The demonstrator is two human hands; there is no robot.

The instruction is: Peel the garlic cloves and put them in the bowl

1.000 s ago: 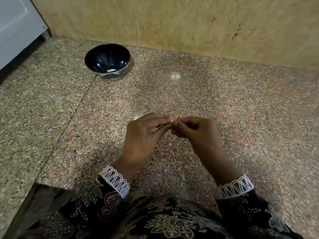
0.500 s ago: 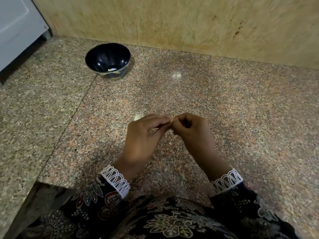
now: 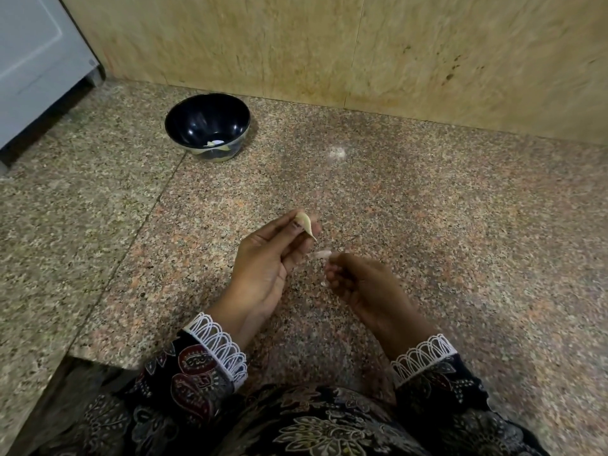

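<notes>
My left hand [image 3: 263,271] is turned palm up over the granite counter and pinches a pale garlic clove [image 3: 304,224] between thumb and fingertips. Just to its right, my right hand [image 3: 362,284] is blurred, its fingers curled, and it pinches a thin pale strip of garlic skin [image 3: 320,255] a little below the clove. The dark bowl [image 3: 197,123] stands far left near the wall, well beyond both hands. A few pale garlic pieces [image 3: 215,143] lie at its bottom.
The speckled granite counter [image 3: 444,225] runs to a beige stone wall [image 3: 329,44] at the back. A white appliance [image 3: 33,60] stands at the far left. A pale speck [image 3: 337,154] lies right of the bowl. The counter's front edge [image 3: 69,355] steps back at lower left.
My hands were joined at the fingertips on the clove. They have come apart: the left turned palm up with the clove, and the right pulled down and right with a strip of skin.
</notes>
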